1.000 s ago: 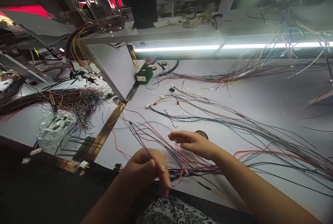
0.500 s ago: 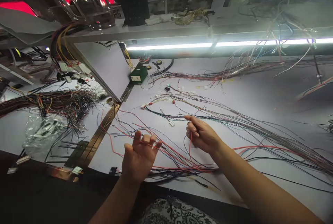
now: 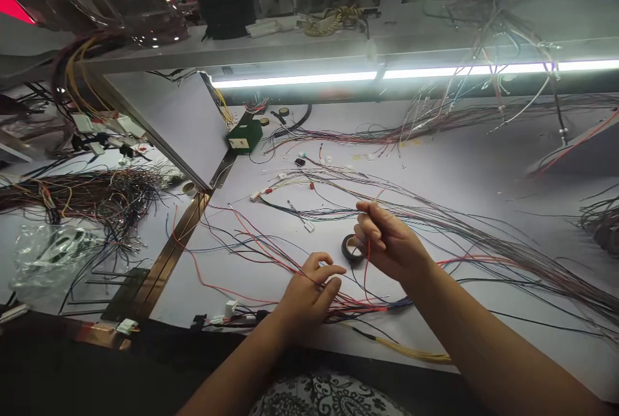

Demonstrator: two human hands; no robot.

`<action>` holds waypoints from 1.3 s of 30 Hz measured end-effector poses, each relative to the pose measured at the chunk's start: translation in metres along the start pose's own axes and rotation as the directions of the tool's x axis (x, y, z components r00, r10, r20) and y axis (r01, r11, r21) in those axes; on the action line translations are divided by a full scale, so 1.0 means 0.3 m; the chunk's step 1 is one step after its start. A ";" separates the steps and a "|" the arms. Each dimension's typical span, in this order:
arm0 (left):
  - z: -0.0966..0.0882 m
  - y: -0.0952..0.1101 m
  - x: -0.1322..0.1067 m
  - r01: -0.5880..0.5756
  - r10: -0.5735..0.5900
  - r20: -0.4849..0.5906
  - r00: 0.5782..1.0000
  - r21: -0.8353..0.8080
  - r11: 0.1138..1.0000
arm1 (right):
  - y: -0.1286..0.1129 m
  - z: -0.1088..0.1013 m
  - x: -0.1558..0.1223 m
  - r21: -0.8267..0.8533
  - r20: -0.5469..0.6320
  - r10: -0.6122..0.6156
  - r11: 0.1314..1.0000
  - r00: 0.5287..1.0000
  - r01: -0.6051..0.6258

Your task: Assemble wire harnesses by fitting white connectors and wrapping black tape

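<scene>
Head view: right hand (image 3: pixel 387 242) pinches a limp red wire (image 3: pixel 366 267) beside the tape roll (image 3: pixel 349 249); left hand (image 3: pixel 309 290) grips thin wires (image 3: pixel 271 255), best held near their ends.

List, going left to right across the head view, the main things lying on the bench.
Clear plastic bag → brass strip → left hand → black tape roll → right hand.

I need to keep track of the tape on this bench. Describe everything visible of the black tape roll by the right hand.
The tape roll is a small black ring with an open middle, seemingly glossy plastic tape. It lies flat on the white table, just left of the right hand, whose fingers partly hide its right edge. Thin wires run past it; whether any touch it cannot be told.
</scene>
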State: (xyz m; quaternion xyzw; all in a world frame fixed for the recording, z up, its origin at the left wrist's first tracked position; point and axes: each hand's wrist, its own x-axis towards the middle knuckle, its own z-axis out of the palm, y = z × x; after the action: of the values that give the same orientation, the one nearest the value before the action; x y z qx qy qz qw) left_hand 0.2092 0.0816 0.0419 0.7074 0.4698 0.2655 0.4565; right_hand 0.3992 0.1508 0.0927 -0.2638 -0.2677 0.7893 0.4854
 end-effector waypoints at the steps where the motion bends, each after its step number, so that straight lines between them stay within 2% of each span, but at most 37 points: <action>1: -0.001 -0.005 0.000 0.012 -0.012 -0.003 1.000 0.018 1.000 | -0.011 0.000 -0.005 -0.023 -0.006 -0.028 0.999 1.000 0.028; 8: 0.004 -0.033 0.004 0.034 -0.024 0.136 0.990 -0.072 0.997 | -0.067 -0.027 -0.028 -0.123 -0.069 -0.074 0.990 0.995 0.065; 12: 0.024 -0.036 0.015 0.023 -0.023 0.018 1.000 0.041 0.999 | -0.086 -0.050 -0.059 -0.260 -0.048 -0.044 0.965 0.998 0.030; 16: 0.040 -0.041 0.018 0.100 -0.084 -0.098 0.992 0.166 0.981 | -0.124 -0.060 -0.096 -0.391 -0.048 -0.060 0.920 0.997 0.037; 20: 0.041 -0.042 0.016 0.099 -0.079 -0.119 0.990 0.175 0.980 | -0.150 -0.071 -0.134 -0.428 -0.071 -0.131 0.900 0.989 0.089; 21: 0.041 -0.041 0.016 0.104 -0.083 -0.119 0.989 0.180 0.978 | -0.146 -0.074 -0.147 -0.443 -0.063 -0.087 0.895 0.994 0.051; 23: 0.041 -0.035 0.014 0.122 -0.101 -0.123 0.987 0.180 0.976 | -0.123 -0.073 -0.176 -0.488 -0.021 0.112 0.866 0.994 -0.108; 25: 0.043 -0.027 0.011 0.155 -0.137 -0.122 0.983 0.146 0.977 | -0.081 -0.065 -0.208 -0.550 0.007 0.359 0.781 0.933 -0.296; 27: 0.046 -0.018 0.009 0.203 -0.191 -0.118 0.974 0.093 0.975 | -0.030 -0.052 -0.236 -0.605 -0.009 0.541 0.667 0.841 -0.436; 29: 0.048 -0.011 0.006 0.250 -0.244 -0.122 0.962 0.038 0.968 | 0.019 -0.042 -0.256 -0.645 -0.057 0.665 0.544 0.745 -0.536; 31: 0.049 -0.006 0.005 0.275 -0.274 -0.125 0.953 -0.008 0.961 | 0.056 -0.040 -0.268 -0.662 -0.097 0.738 0.452 0.667 -0.597; 33: 0.048 -0.005 0.006 0.284 -0.289 -0.129 0.949 -0.055 0.957 | 0.077 -0.046 -0.274 -0.663 -0.126 0.757 0.416 0.641 -0.622; 39: 0.052 -0.022 -0.002 0.328 -0.375 -0.144 0.916 -0.271 0.905 | 0.076 -0.086 -0.280 -0.679 -0.265 0.707 0.346 0.656 -0.647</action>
State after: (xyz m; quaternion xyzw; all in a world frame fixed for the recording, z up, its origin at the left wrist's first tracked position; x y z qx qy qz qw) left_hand 0.2186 0.0757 0.0290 0.5207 0.5963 0.3007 0.5318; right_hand 0.4351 0.0700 0.0718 -0.4890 -0.4409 0.7515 -0.0428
